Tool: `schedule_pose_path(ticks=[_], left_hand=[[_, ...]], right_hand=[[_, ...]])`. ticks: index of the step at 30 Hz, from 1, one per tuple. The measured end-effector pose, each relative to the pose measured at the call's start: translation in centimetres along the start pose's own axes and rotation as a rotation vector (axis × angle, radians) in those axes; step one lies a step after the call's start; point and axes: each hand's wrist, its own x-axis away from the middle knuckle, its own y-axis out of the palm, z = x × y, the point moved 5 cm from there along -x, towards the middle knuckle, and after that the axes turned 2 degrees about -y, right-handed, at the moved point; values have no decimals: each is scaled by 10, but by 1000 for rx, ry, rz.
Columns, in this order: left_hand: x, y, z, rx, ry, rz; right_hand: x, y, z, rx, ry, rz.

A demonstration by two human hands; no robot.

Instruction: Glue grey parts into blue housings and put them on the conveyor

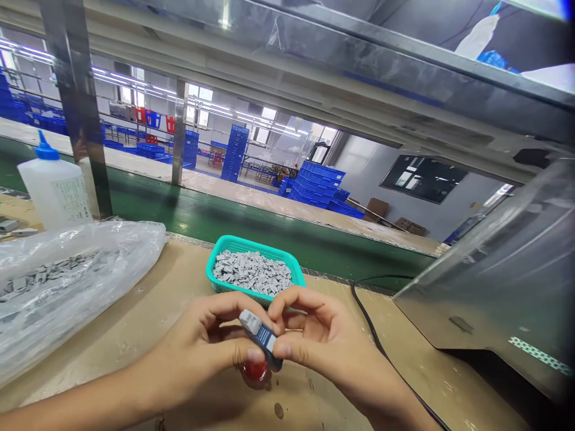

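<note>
Near the middle of the view, a small dark blue and grey device point(265, 339) is held between both hands, tilted, with its light grey end toward the upper left. My left hand point(215, 338) pinches it from the left with thumb and fingers. On the right, my right hand point(309, 338) grips its lower end between thumb and fingertips. A round red object point(255, 370) shows just below the device, partly hidden by it and my left thumb. Behind the hands stands a turquoise basket point(287, 258) full of small grey pieces point(251, 270).
A clear plastic bag point(112, 281) with grey pieces lies at the left, before a white bottle with a blue cap point(58, 188). A black cable point(371, 326) runs down the wooden table point(175, 287). A metal panel point(494, 269) stands right; a green belt point(202, 215) passes behind.
</note>
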Motion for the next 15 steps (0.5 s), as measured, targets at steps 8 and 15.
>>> schedule_pose_path(ticks=[8,15], left_hand=[[0,-1,-1,167,-4,57],[1,-2,-1,158,-3,38]], right_hand=[[2,-3,-3,10,-66,54],[11,0,-16,226,-134,30]])
